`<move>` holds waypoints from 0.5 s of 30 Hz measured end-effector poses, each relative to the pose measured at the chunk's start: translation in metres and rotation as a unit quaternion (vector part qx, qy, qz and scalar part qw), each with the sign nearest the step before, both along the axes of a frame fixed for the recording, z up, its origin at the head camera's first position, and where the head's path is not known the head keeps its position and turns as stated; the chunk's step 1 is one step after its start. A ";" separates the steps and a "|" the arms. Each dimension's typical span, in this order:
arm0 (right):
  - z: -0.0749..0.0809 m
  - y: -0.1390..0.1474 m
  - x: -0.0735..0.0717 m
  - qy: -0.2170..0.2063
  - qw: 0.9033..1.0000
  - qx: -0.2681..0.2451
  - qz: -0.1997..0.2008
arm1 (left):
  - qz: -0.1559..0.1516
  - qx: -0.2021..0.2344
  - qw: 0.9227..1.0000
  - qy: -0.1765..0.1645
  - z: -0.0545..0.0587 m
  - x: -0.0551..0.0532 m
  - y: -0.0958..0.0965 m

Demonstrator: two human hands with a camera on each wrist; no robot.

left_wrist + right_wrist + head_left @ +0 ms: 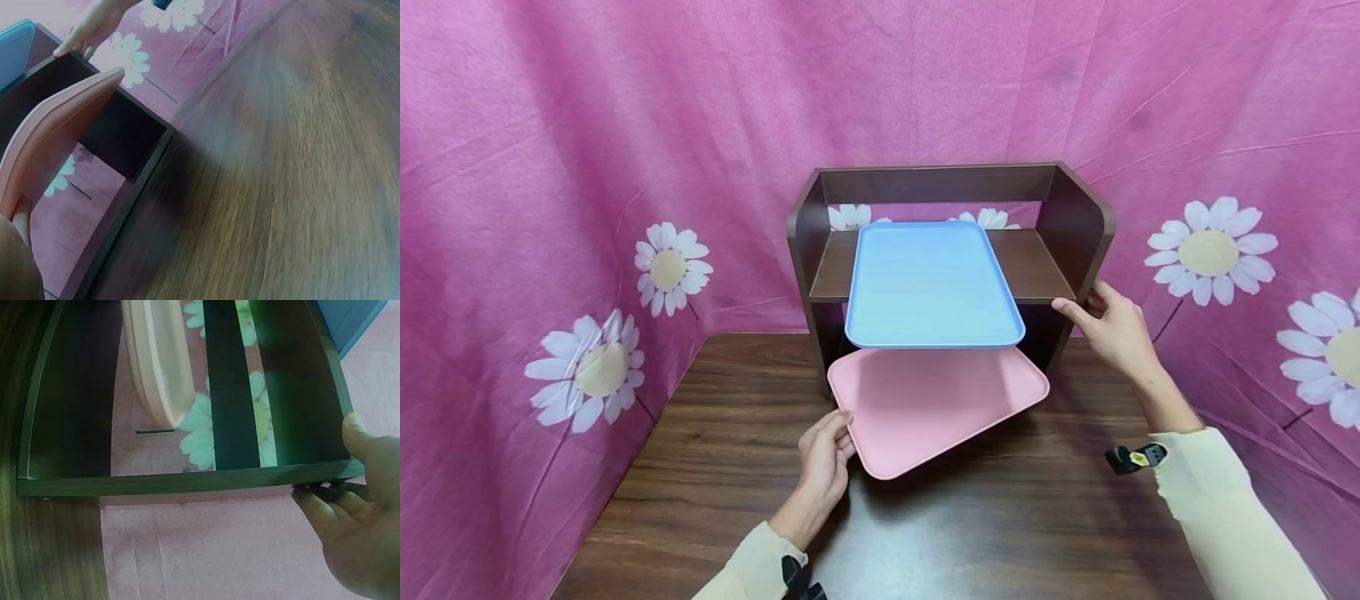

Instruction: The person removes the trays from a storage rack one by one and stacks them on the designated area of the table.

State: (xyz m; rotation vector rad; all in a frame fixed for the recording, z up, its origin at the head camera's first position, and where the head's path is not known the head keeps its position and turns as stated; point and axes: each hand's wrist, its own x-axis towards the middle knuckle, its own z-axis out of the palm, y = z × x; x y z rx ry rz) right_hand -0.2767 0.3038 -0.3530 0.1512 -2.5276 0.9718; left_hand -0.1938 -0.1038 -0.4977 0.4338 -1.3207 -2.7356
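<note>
My left hand (824, 457) grips a pink tray (940, 408) by its left edge, thumb on top and fingers beneath. The tray is held slantwise above the table, in front of the lower opening of a dark brown shelf (936, 185). In the right wrist view, the tray's far corner (175, 406) stands apart from the shelf's side panel. My right hand (1116, 329) holds the shelf's right side panel (1081, 233), thumb at the front near the middle board and fingers on the outer face. A blue tray (934, 283) lies on the middle board, its front jutting out over the pink tray.
The shelf stands at the back of a wood-grain table (730, 467). Behind it hangs a pink curtain (737, 100) printed with white daisies. A back rail crosses the top of the shelf, and the upright panels bound its lower opening.
</note>
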 end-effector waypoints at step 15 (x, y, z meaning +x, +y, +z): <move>0.000 -0.001 0.001 0.003 1.000 0.007 -0.004 | -0.046 -0.022 0.999 0.005 0.000 -0.002 -0.023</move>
